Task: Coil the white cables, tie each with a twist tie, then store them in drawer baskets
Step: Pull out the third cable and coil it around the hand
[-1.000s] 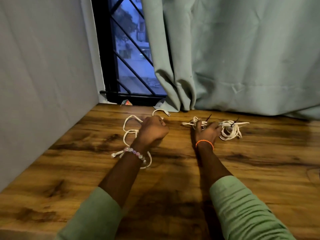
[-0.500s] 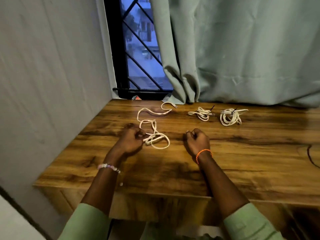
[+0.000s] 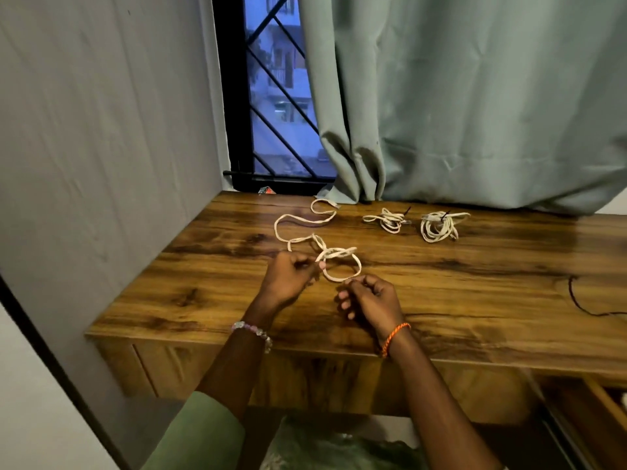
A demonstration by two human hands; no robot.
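Hands point(image 3: 334, 286) nearer, pinching cable point(image 3: 325, 256) (both)

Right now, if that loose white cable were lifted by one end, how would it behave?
The loose white cable would probably hang limp: it lies in soft wandering bends. It looks light, being thin. Its untied loops near the left hand and right hand would likely spill open.

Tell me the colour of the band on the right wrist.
Orange band, seen in the head view.

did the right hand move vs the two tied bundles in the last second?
Yes. The right hand was up against the tied bundles a second ago; now it sits well short of them, nearer the desk's front edge, pinching the loose cable.
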